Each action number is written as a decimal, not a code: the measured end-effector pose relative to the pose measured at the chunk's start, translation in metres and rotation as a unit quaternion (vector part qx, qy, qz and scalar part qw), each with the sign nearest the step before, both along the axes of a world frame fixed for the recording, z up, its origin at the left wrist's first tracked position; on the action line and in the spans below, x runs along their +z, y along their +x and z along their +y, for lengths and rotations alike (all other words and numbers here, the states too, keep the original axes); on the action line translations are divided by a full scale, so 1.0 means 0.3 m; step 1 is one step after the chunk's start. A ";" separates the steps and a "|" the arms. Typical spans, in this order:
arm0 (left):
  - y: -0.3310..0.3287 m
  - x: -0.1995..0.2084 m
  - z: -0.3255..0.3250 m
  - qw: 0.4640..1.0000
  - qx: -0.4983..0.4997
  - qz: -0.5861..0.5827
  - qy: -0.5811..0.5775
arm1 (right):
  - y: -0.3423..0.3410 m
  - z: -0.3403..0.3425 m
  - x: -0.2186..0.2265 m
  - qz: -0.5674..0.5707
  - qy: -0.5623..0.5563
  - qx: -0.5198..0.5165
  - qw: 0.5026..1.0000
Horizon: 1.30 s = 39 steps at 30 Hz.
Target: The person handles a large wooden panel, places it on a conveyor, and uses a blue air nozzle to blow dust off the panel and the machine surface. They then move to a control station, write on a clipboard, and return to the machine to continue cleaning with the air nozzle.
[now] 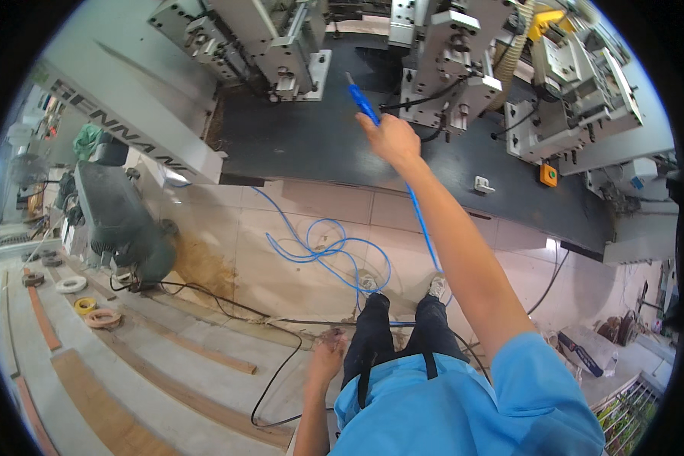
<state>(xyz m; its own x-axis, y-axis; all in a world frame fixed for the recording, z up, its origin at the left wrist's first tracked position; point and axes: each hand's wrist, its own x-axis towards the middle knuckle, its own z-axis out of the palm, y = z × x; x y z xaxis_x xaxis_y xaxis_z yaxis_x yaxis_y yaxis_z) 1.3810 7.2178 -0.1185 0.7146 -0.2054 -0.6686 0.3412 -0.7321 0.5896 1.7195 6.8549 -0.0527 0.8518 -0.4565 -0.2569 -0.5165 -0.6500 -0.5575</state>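
Observation:
My right hand (394,141) is stretched forward over the dark machine bed (304,140), its fingers wrapped round a blue air blow gun (364,102). The gun's thin metal nozzle points away from me, up and to the left. From under my forearm a blue air hose (419,216) drops over the bed's front edge and lies in loose loops on the floor. My left hand (327,356) hangs low beside my left leg, away from the machine. Its fingers are blurred, so whether they are closed or hold anything does not show.
Machine heads (456,68) stand along the bed's far side. An orange switch box (549,175) sits near its right front edge. At left are a dark green machine (118,216), wooden strips (182,380) and tape rolls (102,318). A black cable (228,300) crosses the floor.

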 end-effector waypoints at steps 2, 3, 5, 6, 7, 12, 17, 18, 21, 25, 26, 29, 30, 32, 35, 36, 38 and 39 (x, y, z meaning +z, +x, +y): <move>-0.008 0.016 -0.004 1.000 -0.001 0.018 0.010 | -0.025 0.018 -0.021 0.038 0.042 0.016 0.998; -0.011 0.024 -0.009 1.000 0.002 0.023 -0.004 | -0.046 0.050 -0.037 0.058 0.046 0.075 0.994; -0.009 0.037 -0.022 0.999 0.006 0.029 -0.023 | -0.095 0.133 -0.063 0.092 0.035 0.177 0.979; -0.008 0.044 -0.025 0.999 0.008 0.033 -0.022 | -0.108 0.186 -0.072 0.066 0.022 0.217 0.974; -0.007 0.051 -0.028 0.999 0.012 0.041 -0.025 | -0.124 0.258 -0.080 0.053 0.008 0.253 0.966; 0.004 0.052 -0.003 0.999 0.050 0.017 -0.016 | -0.019 0.577 -0.055 -0.040 -0.026 0.322 0.946; -0.022 0.009 0.069 0.991 0.123 -0.007 -0.055 | 0.196 0.762 -0.033 -0.075 -0.039 0.244 0.966; -0.033 0.000 0.083 0.990 0.134 0.001 -0.050 | 0.234 0.777 -0.035 -0.070 -0.050 0.233 0.969; -0.067 -0.024 0.114 0.985 0.164 -0.002 -0.049 | 0.328 0.806 -0.058 -0.049 -0.082 0.213 0.972; -0.098 -0.046 0.143 0.977 0.201 0.003 -0.071 | 0.443 0.810 -0.097 -0.038 -0.130 0.217 0.967; -0.103 -0.052 0.149 0.975 0.212 0.010 -0.071 | 0.477 0.810 -0.102 -0.044 -0.146 0.210 0.966; -0.119 -0.075 0.166 0.965 0.249 0.029 -0.076 | 0.579 0.805 -0.101 -0.062 -0.172 0.221 0.958; -0.126 -0.085 0.171 0.961 0.262 0.031 -0.081 | 0.613 0.811 -0.095 -0.033 -0.173 0.210 0.962; -0.141 -0.102 0.177 0.951 0.293 0.035 -0.093 | 0.657 0.818 -0.084 -0.034 -0.163 0.210 0.963; -0.152 -0.114 0.181 0.942 0.316 0.027 -0.109 | 0.619 0.814 -0.097 -0.047 -0.158 0.198 0.966; -0.150 -0.114 0.180 0.944 0.310 0.017 -0.113 | 0.572 0.804 -0.115 -0.067 -0.166 0.200 0.963; -0.141 -0.107 0.179 0.943 0.305 0.030 -0.129 | 0.448 0.762 -0.158 -0.027 -0.100 0.185 0.977; -0.135 -0.100 0.180 0.941 0.307 0.056 -0.132 | 0.388 0.722 -0.176 0.054 -0.017 0.172 0.983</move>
